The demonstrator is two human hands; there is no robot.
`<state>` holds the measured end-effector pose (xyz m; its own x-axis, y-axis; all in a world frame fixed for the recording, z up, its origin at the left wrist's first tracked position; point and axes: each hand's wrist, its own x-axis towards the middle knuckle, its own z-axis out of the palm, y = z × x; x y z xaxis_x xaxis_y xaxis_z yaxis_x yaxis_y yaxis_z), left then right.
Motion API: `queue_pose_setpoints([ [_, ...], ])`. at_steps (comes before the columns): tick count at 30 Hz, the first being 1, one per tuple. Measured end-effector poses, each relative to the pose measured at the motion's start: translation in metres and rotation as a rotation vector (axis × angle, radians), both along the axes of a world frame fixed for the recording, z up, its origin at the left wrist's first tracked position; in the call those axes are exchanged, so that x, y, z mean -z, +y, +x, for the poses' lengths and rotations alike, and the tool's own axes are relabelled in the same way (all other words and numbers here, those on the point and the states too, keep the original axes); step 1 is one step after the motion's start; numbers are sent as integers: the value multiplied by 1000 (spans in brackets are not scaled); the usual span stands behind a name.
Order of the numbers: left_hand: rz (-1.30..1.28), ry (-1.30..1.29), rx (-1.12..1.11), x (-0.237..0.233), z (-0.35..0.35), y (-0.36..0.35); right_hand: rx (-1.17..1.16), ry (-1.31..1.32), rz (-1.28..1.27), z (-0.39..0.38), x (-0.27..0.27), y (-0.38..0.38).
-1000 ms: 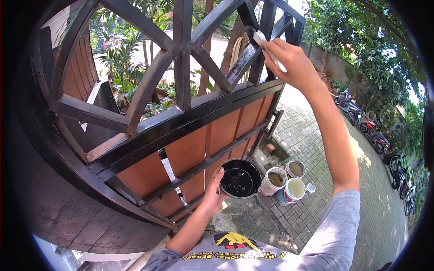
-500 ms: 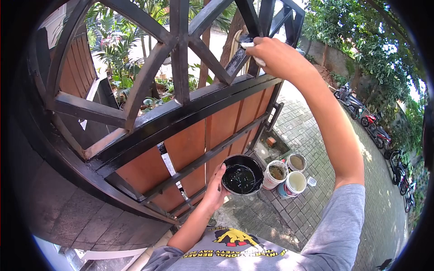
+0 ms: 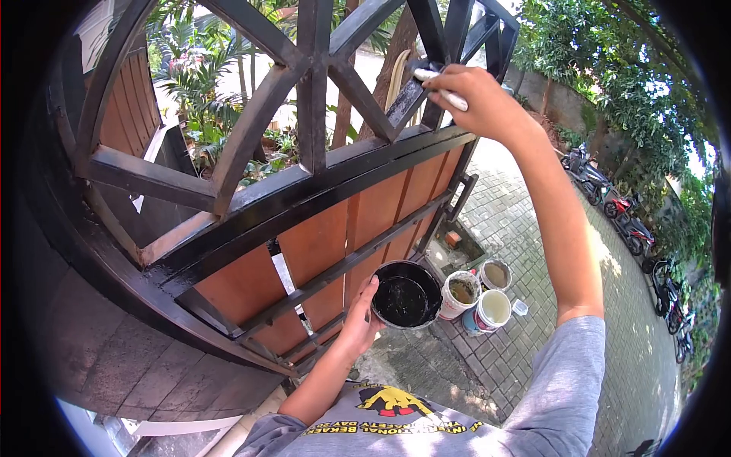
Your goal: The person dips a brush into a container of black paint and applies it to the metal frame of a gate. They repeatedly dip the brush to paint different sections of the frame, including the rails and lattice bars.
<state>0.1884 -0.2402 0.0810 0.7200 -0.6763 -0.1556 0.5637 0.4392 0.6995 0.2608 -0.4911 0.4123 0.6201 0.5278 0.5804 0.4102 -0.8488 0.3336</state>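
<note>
My right hand is closed around the white handle of a paintbrush, up at the lattice of a black metal gate. The brush lies over a slanted bar with a wet-looking dark surface; its bristles are mostly hidden behind the bar and fingers. Lower down, my left hand grips the rim and side of a round tub holding black paint, with the thumb over the edge. Dark smudges show on that hand's fingers. Brown panels fill the gate's lower part.
Below the tub, several buckets stand on the paving: a white one with murky contents, a pale-filled one and another behind. A brick piece lies near the gate. Parked motorcycles line the right side.
The paintbrush has tilted in my right hand, so more of its white handle shows. My right hand has shifted slightly right and down. The left hand still holds the tub in place.
</note>
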Motion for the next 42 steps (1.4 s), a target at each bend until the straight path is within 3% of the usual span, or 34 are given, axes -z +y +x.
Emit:
queue_pose_setpoints([
  [1, 4, -2, 2, -3, 0, 0, -90, 27, 79, 1, 2, 2],
  [4, 20, -13, 20, -2, 1, -1, -65, -44, 264, 1, -4, 2],
  [5, 30, -18, 30, -1, 2, -1, -35, -163, 252, 6, -4, -5],
  [8, 7, -2, 1, -4, 0, 0, 23, -118, 321, -1, 3, 4],
  [9, 7, 0, 8, -1, 2, -1, -12, -88, 326, -4, 9, 11],
  [12, 4, 8, 23, 6, 5, -1, -83, 262, 858, -13, 20, 30],
  [13, -3, 6, 23, 5, 5, 0, -141, 203, 949, -11, 26, 32],
  [20, -8, 5, 5, 5, 5, 4, -163, 350, 1102, -18, 31, 30],
  [21, -3, 11, 2, 4, 5, 4, -176, 261, 1117, -10, 35, 30],
  [24, 18, 20, 1, 2, 2, 4, -148, 493, 983, -20, 31, 22],
  [29, 32, 7, -8, 4, -3, -2, -265, 343, 982, 4, 35, 14],
  [33, 26, -13, -67, -5, -9, -4, -198, 558, 889, -10, 26, 2],
  [37, 7, -19, -123, 4, -11, -8, -278, 448, 948, 8, 33, 1],
  [38, 9, -32, -137, 9, -12, -12, -356, 335, 798, 21, 43, 2],
  [42, 42, -15, -265, 10, -30, -14, -293, 450, 850, -1, 38, 5],
])
